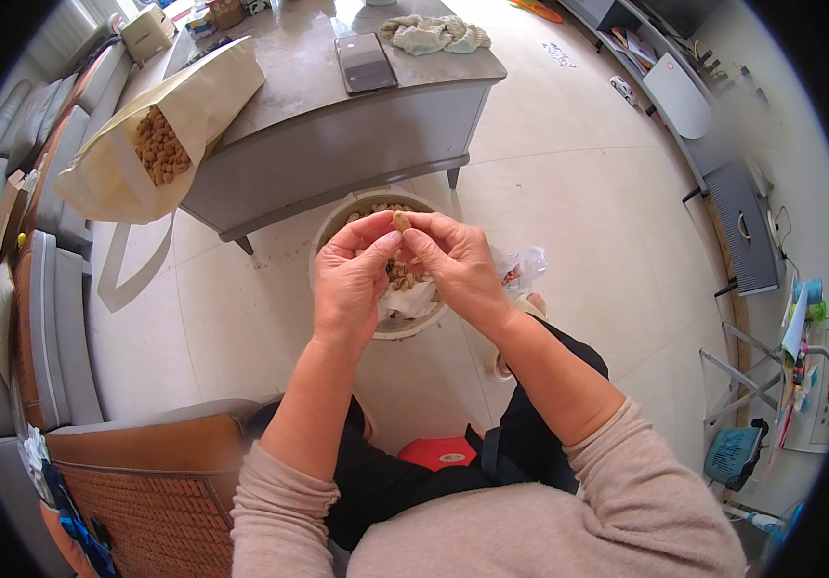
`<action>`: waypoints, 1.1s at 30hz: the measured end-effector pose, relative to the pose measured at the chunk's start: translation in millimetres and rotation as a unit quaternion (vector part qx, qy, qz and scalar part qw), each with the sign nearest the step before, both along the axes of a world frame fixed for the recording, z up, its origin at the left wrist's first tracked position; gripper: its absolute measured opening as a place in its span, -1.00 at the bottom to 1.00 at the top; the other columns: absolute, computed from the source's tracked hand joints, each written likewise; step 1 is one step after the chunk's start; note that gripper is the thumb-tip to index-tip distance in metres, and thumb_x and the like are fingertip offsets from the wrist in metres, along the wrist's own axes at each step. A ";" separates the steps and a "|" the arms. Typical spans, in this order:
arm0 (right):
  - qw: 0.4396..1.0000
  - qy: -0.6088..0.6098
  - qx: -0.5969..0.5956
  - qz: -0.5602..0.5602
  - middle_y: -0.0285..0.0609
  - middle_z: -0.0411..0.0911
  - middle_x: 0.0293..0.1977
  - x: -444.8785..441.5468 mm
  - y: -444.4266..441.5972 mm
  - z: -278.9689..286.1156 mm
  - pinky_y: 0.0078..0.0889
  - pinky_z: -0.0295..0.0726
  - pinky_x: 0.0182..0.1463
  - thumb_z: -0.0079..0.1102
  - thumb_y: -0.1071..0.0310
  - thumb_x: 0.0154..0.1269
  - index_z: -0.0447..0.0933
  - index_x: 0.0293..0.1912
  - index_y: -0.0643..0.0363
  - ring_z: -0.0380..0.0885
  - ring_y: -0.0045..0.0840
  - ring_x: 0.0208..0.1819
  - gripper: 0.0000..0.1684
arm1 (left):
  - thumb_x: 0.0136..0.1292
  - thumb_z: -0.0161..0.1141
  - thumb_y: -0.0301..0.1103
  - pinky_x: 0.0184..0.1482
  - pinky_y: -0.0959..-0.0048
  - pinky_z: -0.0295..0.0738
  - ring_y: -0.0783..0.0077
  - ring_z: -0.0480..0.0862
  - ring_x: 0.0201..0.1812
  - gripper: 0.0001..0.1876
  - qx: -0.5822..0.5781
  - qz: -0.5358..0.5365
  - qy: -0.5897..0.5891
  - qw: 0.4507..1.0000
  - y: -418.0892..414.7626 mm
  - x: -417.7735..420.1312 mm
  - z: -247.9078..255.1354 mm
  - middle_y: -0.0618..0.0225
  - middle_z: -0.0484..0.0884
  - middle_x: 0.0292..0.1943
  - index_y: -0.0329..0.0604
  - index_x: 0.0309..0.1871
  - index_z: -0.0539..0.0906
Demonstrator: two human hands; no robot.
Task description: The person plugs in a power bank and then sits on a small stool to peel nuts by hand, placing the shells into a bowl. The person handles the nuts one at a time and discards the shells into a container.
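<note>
An unshelled peanut (401, 220) is pinched upright between the fingertips of both hands. My left hand (353, 278) grips it from the left, with the thumb bent towards it. From the other side, the thumb and fingers of my right hand (459, 253) press on it. Directly below the hands stands a round bin (319, 249) on the floor, partly hidden by them. Loose shells (400, 278) and crumpled white paper (411, 300) lie inside it. A cream cloth bag (223, 83) leans at the coffee table's left end, its mouth showing many brown unshelled peanuts (161, 148).
On the grey coffee table (284, 101) lie a smartphone (366, 63) and a bunched cloth (434, 34). A clear plastic bag (526, 266) rests right of the bin. The bag's strap (132, 278) hangs to the floor. A red object (434, 453) sits between my legs.
</note>
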State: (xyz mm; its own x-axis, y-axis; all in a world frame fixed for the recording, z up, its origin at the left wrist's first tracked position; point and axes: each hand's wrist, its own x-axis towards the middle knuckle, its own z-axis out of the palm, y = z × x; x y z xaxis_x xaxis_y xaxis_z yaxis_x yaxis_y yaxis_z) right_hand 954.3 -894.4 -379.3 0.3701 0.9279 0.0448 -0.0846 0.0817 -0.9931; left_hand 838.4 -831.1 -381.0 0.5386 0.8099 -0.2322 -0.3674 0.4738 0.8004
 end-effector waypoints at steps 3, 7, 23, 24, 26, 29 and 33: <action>1.000 0.014 -0.019 0.003 -0.28 0.47 -0.37 -1.5 -0.9 3.8 -0.69 0.45 -0.37 0.01 0.45 0.26 0.49 -0.15 0.35 0.41 -0.75 -0.41 -0.79 | 0.11 0.21 -0.51 -0.61 0.80 0.17 0.85 0.39 -0.53 -0.79 0.016 -0.010 0.021 1.000 0.6 -2.6 0.0 0.49 0.58 -0.39 -0.25 -0.15 0.59; 0.999 -0.043 0.018 -0.021 -0.27 0.46 -0.39 -1.7 0.2 -4.0 -0.68 0.43 -0.42 0.00 0.44 0.27 0.49 -0.16 0.34 0.41 -0.74 -0.45 -0.80 | 0.13 0.22 -0.48 -0.49 0.78 0.34 0.76 0.47 -0.47 -0.81 0.125 0.021 0.065 0.990 -5.1 3.7 13.4 0.48 0.56 -0.42 -0.28 -0.17 0.61; 0.987 -0.149 0.038 -0.050 -0.22 0.45 -0.57 -7.0 -1.7 -3.7 -0.62 0.38 -0.52 0.01 0.48 0.22 0.52 -0.24 0.35 0.40 -0.69 -0.59 -0.83 | 0.18 0.15 -0.51 -0.40 0.79 0.35 0.78 0.49 -0.43 -0.90 0.134 0.052 0.058 0.988 -8.2 3.5 -7.0 0.48 0.59 -0.41 -0.28 -0.25 0.61; 0.989 -0.133 0.030 -0.049 -0.23 0.46 -0.57 -8.4 -1.7 -4.1 -0.63 0.38 -0.53 0.01 0.47 0.22 0.52 -0.24 0.34 0.40 -0.69 -0.60 -0.83 | 0.18 0.14 -0.50 -0.44 0.79 0.33 0.78 0.47 -0.46 -0.91 0.133 0.061 0.060 0.987 -9.5 5.6 -7.9 0.49 0.59 -0.43 -0.27 -0.26 0.61; 0.994 -0.102 0.015 -0.048 -0.25 0.47 -0.56 -11.1 -1.6 -4.7 -0.64 0.38 -0.55 0.01 0.47 0.23 0.53 -0.24 0.34 0.40 -0.71 -0.61 -0.83 | 0.19 0.14 -0.49 -0.53 0.79 0.26 0.80 0.42 -0.53 -0.91 0.122 0.072 0.058 0.988 -11.5 7.3 -8.0 0.50 0.57 -0.47 -0.26 -0.26 0.61; 0.999 -0.018 0.012 -0.047 -0.32 0.48 -0.57 -12.0 2.2 -9.4 -0.67 0.39 -0.56 -0.01 0.45 0.26 0.54 -0.25 0.32 0.38 -0.75 -0.63 -0.82 | 0.19 0.14 -0.47 -0.64 0.78 0.12 0.82 0.32 -0.64 -0.91 0.095 0.079 0.041 0.992 -13.0 10.0 -6.7 0.51 0.55 -0.54 -0.25 -0.27 0.61; 0.992 0.116 -0.045 -0.027 -0.36 0.48 -0.56 -11.0 4.9 -2.8 -0.71 0.42 -0.54 -0.06 0.40 0.30 0.55 -0.29 0.30 0.38 -0.77 -0.60 -0.78 | 0.20 0.14 -0.46 -0.63 0.76 0.15 0.77 0.33 -0.64 -0.91 0.078 0.072 0.027 0.994 -8.5 9.5 -8.9 0.49 0.52 -0.58 -0.27 -0.28 0.60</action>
